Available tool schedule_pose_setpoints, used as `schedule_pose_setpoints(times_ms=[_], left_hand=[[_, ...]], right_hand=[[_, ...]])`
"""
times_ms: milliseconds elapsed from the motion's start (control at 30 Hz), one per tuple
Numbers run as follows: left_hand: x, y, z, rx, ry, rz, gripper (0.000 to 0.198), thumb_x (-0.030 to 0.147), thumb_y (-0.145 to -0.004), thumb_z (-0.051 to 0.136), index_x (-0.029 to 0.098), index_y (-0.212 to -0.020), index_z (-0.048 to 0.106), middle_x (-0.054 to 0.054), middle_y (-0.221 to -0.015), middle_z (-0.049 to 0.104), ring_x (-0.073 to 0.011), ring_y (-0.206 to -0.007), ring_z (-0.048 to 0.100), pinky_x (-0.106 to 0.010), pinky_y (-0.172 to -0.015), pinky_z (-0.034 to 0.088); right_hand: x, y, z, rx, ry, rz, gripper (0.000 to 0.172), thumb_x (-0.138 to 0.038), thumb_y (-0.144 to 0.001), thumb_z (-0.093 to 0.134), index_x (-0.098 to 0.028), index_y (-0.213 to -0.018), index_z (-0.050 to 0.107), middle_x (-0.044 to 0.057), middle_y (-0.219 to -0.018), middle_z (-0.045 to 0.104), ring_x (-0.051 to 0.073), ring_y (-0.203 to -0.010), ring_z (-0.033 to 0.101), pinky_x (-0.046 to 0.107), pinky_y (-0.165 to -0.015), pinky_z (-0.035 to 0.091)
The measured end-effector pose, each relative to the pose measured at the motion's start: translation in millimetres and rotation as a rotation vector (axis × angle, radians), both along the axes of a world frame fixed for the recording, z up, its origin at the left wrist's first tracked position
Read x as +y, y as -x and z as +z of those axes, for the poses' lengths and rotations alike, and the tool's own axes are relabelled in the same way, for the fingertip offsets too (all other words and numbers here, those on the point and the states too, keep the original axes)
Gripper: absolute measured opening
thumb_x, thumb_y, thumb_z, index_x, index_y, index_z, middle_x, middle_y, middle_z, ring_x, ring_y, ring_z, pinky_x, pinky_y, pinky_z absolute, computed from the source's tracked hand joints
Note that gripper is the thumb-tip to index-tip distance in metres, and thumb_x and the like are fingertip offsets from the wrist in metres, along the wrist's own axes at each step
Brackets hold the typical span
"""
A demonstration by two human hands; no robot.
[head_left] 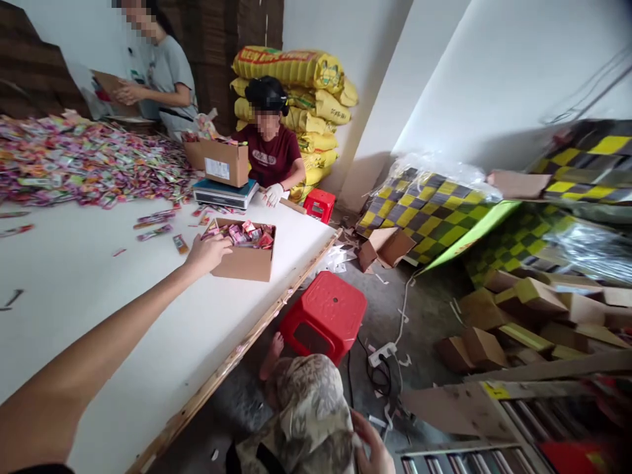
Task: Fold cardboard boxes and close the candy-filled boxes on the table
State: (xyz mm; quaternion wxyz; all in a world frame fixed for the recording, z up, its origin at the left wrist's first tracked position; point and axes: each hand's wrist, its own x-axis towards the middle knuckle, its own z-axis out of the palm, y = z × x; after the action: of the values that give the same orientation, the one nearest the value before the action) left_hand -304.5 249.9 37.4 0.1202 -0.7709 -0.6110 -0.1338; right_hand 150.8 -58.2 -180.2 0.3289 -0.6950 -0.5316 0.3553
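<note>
My left arm stretches across the white table, and my left hand [209, 253] is closed on the left edge of an open cardboard box [241, 264]. Inside that box lie small pink and red packets [249, 232], filling it close to the rim. Down by my knee, beside the camouflage-patterned trouser leg [311, 401], my right hand [371, 446] is partly in view with its fingers apart. It holds nothing that I can see. Loose packets [155, 232] are scattered on the table left of the box.
A big heap of packets [93, 161] covers the table's far left. Another filled box [230, 161] sits on a blue scale [227, 193] by a seated co-worker; a second person stands behind. A red stool [328, 309], a power strip [382, 354] and a roller conveyor [464, 461] are on the right.
</note>
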Motion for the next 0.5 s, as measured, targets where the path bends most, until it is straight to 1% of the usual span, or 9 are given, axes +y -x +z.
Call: schedule_pose_setpoints(times_ms=[67, 133, 233, 300, 333, 400, 433, 467, 500], left_hand=[[-56, 25, 2.3, 0.013, -0.001, -0.043, 0.022, 0.031, -0.088, 0.045, 0.022, -0.085, 0.065, -0.006, -0.093, 0.065, -0.0243, -0.094, 0.057, -0.038, -0.086, 0.039], [-115, 46, 6.5, 0.006, -0.005, -0.062, 0.026, 0.033, -0.089, 0.042, 0.024, -0.085, 0.066, -0.005, -0.091, 0.065, -0.0234, -0.091, 0.058, -0.035, -0.081, 0.043], [-196, 62, 13.7, -0.019, -0.005, -0.060, 0.028, 0.038, -0.091, 0.042, 0.025, -0.087, 0.066, -0.004, -0.091, 0.064, -0.0237, -0.093, 0.058, -0.034, -0.078, 0.045], [-236, 64, 15.7, -0.053, -0.004, -0.045, 0.025, 0.038, -0.090, 0.044, 0.025, -0.087, 0.066, -0.004, -0.090, 0.063, -0.0236, -0.093, 0.057, -0.035, -0.078, 0.046], [-251, 64, 15.2, -0.084, -0.026, -0.020, 0.023, 0.038, -0.090, 0.046, 0.026, -0.087, 0.065, -0.004, -0.093, 0.061, -0.0238, -0.095, 0.057, -0.036, -0.081, 0.047], [-271, 63, 10.7, -0.201, -0.150, 0.096, 0.021, 0.042, -0.085, 0.054, 0.025, -0.093, 0.063, -0.007, -0.110, 0.055, -0.0267, -0.108, 0.052, -0.041, -0.087, 0.048], [-275, 63, 7.3, -0.295, -0.230, 0.174, 0.028, 0.045, -0.081, 0.059, 0.025, -0.100, 0.061, -0.009, -0.120, 0.049, -0.0286, -0.115, 0.048, -0.042, -0.089, 0.049], [-278, 65, 3.5, -0.408, -0.299, 0.242, 0.041, 0.048, -0.076, 0.064, 0.025, -0.108, 0.057, -0.010, -0.127, 0.043, -0.0296, -0.118, 0.046, -0.042, -0.089, 0.051], [-278, 68, 0.0, -0.523, -0.332, 0.287, 0.053, 0.051, -0.072, 0.068, 0.025, -0.115, 0.052, -0.011, -0.130, 0.041, -0.0296, -0.118, 0.046, -0.042, -0.088, 0.053]], right_hand=[[26, 13, 7.2, -0.011, -0.037, 0.070, 0.045, -0.034, -0.070, 0.045, -0.019, -0.109, 0.063, 0.008, -0.107, 0.066, 0.023, -0.096, 0.064, 0.034, -0.084, 0.053], [53, 39, 28.2, -0.027, -0.107, 0.142, 0.042, -0.032, -0.074, 0.045, -0.018, -0.109, 0.063, 0.009, -0.109, 0.064, 0.023, -0.102, 0.061, 0.038, -0.090, 0.050], [90, 96, 79.5, 0.008, -0.213, 0.348, 0.037, -0.025, -0.077, 0.047, -0.021, -0.112, 0.061, 0.007, -0.111, 0.063, 0.022, -0.107, 0.057, 0.040, -0.095, 0.046], [108, 140, 117.9, 0.101, -0.283, 0.508, 0.037, -0.026, -0.081, 0.051, -0.022, -0.118, 0.058, 0.008, -0.116, 0.059, 0.022, -0.109, 0.055, 0.040, -0.096, 0.046], [115, 162, 135.9, 0.153, -0.331, 0.579, 0.040, -0.028, -0.082, 0.054, -0.022, -0.122, 0.054, 0.009, -0.120, 0.056, 0.022, -0.112, 0.053, 0.040, -0.097, 0.045], [125, 203, 166.7, 0.245, -0.447, 0.695, 0.054, -0.034, -0.082, 0.060, -0.021, -0.132, 0.044, 0.011, -0.131, 0.048, 0.023, -0.121, 0.046, 0.041, -0.102, 0.042], [128, 219, 178.9, 0.275, -0.503, 0.745, 0.060, -0.035, -0.082, 0.062, -0.020, -0.136, 0.040, 0.012, -0.135, 0.044, 0.023, -0.125, 0.042, 0.040, -0.105, 0.039], [130, 234, 188.7, 0.291, -0.548, 0.788, 0.063, -0.036, -0.082, 0.062, -0.020, -0.138, 0.037, 0.012, -0.139, 0.040, 0.023, -0.128, 0.038, 0.040, -0.108, 0.036], [131, 245, 196.3, 0.288, -0.578, 0.825, 0.063, -0.037, -0.083, 0.061, -0.020, -0.138, 0.036, 0.012, -0.141, 0.037, 0.022, -0.131, 0.035, 0.038, -0.109, 0.034]])
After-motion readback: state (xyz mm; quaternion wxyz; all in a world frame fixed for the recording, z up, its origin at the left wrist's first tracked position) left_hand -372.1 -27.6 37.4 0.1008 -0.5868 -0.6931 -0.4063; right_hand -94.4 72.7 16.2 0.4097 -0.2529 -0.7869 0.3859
